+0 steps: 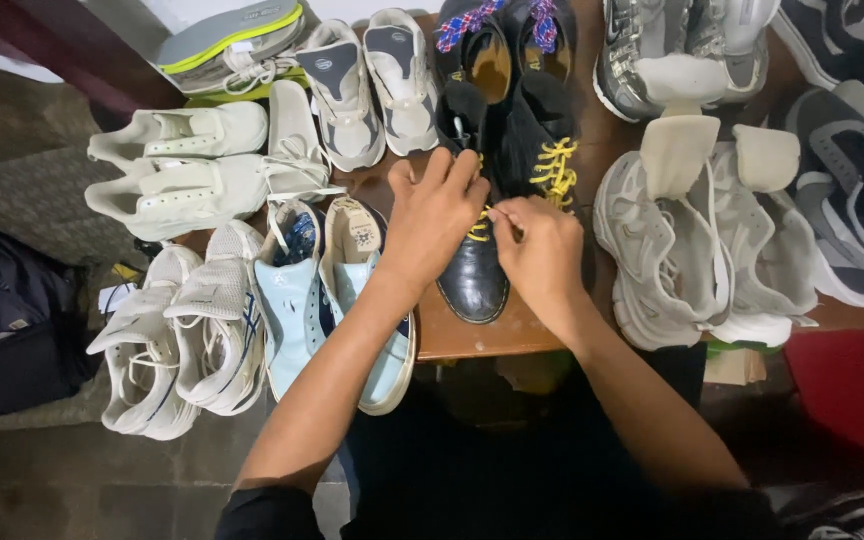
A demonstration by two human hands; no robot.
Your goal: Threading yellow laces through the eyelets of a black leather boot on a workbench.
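A black leather boot (474,281) with yellow laces lies on the brown table (472,335), toe towards me. My left hand (434,215) rests over its upper, fingers bent on the eyelets. My right hand (542,248) pinches the yellow lace (479,226) at the boot's front. A second black boot (542,140) with yellow laces stands just behind, to the right of my left hand.
Shoes crowd the table: white trainers (182,170) at left, a pale blue pair (327,300) beside my left arm, grey trainers (362,85) at the back, chunky white ones (702,250) at right, dark ones (852,180) at far right. A dark bag (12,330) lies on the floor.
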